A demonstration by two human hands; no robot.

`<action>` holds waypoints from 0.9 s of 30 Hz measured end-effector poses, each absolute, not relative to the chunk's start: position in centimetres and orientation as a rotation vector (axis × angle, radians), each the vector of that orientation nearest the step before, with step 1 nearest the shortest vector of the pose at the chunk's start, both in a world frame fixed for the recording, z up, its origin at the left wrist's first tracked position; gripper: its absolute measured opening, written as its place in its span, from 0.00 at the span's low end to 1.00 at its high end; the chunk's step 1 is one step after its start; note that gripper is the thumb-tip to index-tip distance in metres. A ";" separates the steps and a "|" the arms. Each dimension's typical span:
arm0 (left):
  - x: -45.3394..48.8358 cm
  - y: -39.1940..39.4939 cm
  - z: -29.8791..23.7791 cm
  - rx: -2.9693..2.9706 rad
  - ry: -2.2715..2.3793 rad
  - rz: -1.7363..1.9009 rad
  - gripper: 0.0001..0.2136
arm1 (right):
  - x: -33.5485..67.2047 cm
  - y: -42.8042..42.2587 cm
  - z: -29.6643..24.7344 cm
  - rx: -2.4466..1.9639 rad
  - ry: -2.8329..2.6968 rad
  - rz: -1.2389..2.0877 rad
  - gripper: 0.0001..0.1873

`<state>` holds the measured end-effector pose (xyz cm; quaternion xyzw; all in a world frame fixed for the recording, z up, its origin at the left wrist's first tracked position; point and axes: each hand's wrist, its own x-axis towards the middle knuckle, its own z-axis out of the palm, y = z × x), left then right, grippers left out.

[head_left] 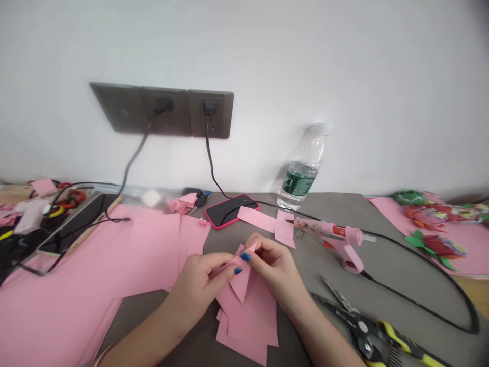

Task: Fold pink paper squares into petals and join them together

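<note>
Left hand: your left hand (196, 285) is curled, with thumb and fingers pinching the left side of the folded pink paper (243, 275).

Right hand: your right hand (273, 265) is also curled and pinches the paper's upper edge between thumb and fingers. The two hands are close together, with the fingertips nearly meeting at the fold.

Task paper: the folded paper is held just above the paper stack (246, 321), centred between your hands, with its point hanging downward.

Under the hands: the loose stack of pink pieces lies on the grey worktop (328, 214), directly below your hands.

Right side: the pink glue gun (328, 234) stands just beyond your right hand, its nozzle pointing left at a pink strip (269, 224). Its black cable (428, 283) loops around to the right. The pliers (359, 326), blurred, lie near your right forearm.

Far side: the phone (229, 211) and water bottle (300, 173) sit against the wall, well beyond your hands.

Left side: large pink sheets (153, 255) lie just beyond your left hand, overlapping the worktop.

Far right: paper flowers (435, 214) rest on pink paper, well apart from your hands.
</note>
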<state>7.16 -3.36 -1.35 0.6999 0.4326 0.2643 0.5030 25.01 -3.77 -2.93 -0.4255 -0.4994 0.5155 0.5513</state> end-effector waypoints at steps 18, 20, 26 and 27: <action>7.0 -3.4 -0.8 1.771 1.046 0.676 0.18 | 25.1 -4.1 -3.0 -0.941 -1.183 1.313 0.12; 7.0 -3.4 -0.8 1.828 1.048 0.702 0.16 | 25.2 -4.1 -2.9 -0.925 -1.196 1.305 0.11; 7.0 -3.2 -0.6 1.927 1.030 0.756 0.14 | 25.5 -3.9 -3.1 -0.907 -1.266 1.212 0.12; 7.0 -3.2 -0.6 1.929 1.025 0.756 0.14 | 25.5 -3.9 -3.1 -0.907 -1.273 1.203 0.12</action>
